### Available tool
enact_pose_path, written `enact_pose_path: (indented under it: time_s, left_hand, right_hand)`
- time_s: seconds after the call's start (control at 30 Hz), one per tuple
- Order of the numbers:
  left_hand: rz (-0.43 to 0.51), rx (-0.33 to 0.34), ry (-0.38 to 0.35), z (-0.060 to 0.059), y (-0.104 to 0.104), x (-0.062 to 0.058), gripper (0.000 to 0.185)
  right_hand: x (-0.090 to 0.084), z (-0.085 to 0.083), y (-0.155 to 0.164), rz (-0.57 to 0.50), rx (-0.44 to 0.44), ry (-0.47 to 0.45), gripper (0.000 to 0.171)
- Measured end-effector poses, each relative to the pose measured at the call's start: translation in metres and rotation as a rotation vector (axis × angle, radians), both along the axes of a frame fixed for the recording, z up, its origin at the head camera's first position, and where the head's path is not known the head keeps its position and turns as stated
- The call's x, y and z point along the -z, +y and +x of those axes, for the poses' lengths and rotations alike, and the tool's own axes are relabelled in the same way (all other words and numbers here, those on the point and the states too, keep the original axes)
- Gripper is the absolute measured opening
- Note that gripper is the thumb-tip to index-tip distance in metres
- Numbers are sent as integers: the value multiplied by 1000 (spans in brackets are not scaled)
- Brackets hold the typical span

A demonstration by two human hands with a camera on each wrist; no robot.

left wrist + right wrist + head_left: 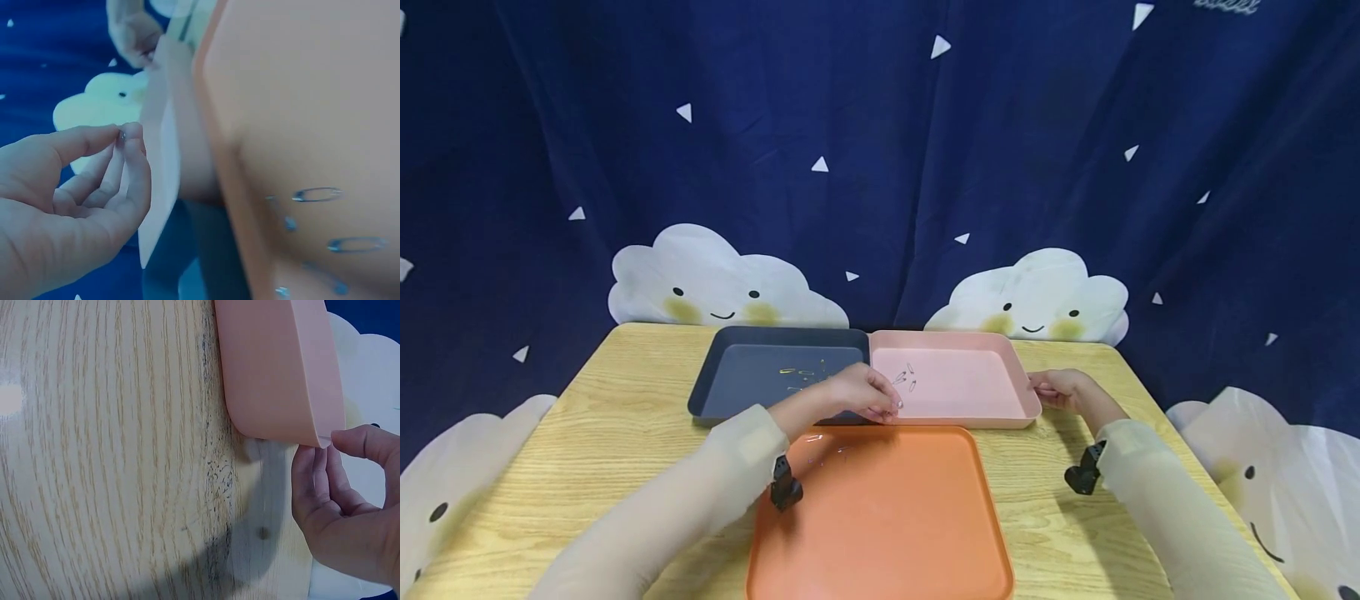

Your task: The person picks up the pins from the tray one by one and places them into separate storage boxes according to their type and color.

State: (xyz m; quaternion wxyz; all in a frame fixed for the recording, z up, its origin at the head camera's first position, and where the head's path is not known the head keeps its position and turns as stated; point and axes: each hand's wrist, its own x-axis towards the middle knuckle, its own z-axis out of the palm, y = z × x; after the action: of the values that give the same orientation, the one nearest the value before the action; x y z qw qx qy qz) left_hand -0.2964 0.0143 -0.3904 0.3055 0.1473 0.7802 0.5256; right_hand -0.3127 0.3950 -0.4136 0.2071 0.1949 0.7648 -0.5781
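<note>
My left hand (pixel 863 390) is at the left front corner of the pink tray (pixel 958 371). Thumb and forefinger pinch a small metal safety pin (pixel 122 134), mostly hidden by the fingertips. At the other end of that tray, my right hand (pixel 1060 388) grips the side rim, thumb on the inside and fingers outside. Several safety pins (pixel 912 385) lie inside the pink tray towards its left. The dark grey tray (pixel 745 335) has several pins too, some of them gold (pixel 787 371). More silver safety pins (pixel 356 244) are in the orange tray (pixel 887 517), under my left forearm.
All three trays stand on a wooden table (pixel 602 433); the dark and pink ones sit side by side at the back, the orange one in front. Behind the table hangs a blue curtain (pixel 880 192) with clouds and white triangles.
</note>
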Motion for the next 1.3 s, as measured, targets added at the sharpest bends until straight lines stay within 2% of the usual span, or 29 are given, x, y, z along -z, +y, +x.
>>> enact_pose_path:
  time_s: [0.2,0.47,0.6,0.73,0.93,1.03,1.13,1.3]
  left_hand:
    - [-3,-76,-21,-20,10,-11,19]
    - [-23,-147,-53,-48,26,-13,18]
    - [-13,-214,-116,-60,32,-15,17]
    - [-76,-259,-162,-68,39,-17,16]
    - [-220,-363,-135,-82,53,-9,38]
    - [-262,-422,-152,-89,60,-1,40]
    - [-247,-481,-182,-92,63,4,42]
    - [-196,-541,-136,-90,65,4,57]
  right_hand:
    - [0,0,0,8,8,-6,74]
    - [-1,1,-1,17,10,-7,66]
    - [0,0,0,30,1,-3,65]
    - [1,0,1,38,-16,1,65]
    - [4,-2,3,32,-4,7,63]
    - [5,-2,2,29,-7,7,63]
    - [3,-1,0,22,-18,6,63]
    - [1,-2,2,7,-1,1,63]
